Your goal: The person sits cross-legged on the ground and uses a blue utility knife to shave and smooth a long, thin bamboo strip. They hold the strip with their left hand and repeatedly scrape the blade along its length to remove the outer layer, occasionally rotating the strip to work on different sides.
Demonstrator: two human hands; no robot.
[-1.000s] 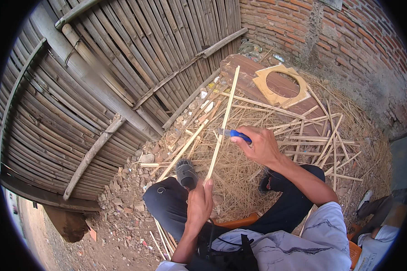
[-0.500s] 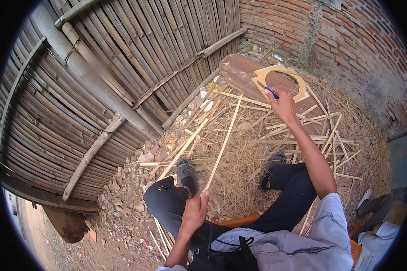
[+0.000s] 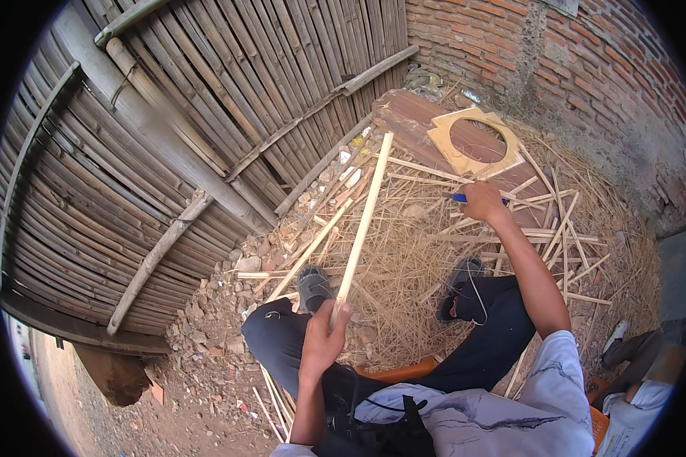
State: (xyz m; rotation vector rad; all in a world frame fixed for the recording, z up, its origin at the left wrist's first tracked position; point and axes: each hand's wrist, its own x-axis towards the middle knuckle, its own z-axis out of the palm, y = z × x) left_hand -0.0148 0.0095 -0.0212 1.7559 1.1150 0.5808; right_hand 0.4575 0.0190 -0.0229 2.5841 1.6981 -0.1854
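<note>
Bamboo or wood strip (image 3: 364,221), pale, one: long and straight, its near end clasped in the left hand (image 3: 323,343), its long axis running forward from that fist and leaning slightly right. Far end free, above the straw (image 3: 404,263); whether anything supports it cannot be told.

Blue-handled knife (image 3: 460,198), one: in the right hand (image 3: 484,202), fingers curled about the handle, blade end directed left; the blade itself is too small to read clearly. The strip lies to the left of this hand, well apart from it, only straw and loose strips beneath the gap; nothing stands between them. Left hand nearer the strip, being on it.

Loose strips (image 3: 564,236), a quantity: crossed on the straw, right of and below the right hand. Pale panel with round cut-out (image 3: 443,139), one: just beyond the right hand, on a brown board (image 3: 400,114). Shoes, two: left (image 3: 312,288) close beside the strip's near portion, right (image 3: 463,283) apart. Bamboo fence (image 3: 183,129), left; brick wall (image 3: 587,91), right.
</note>
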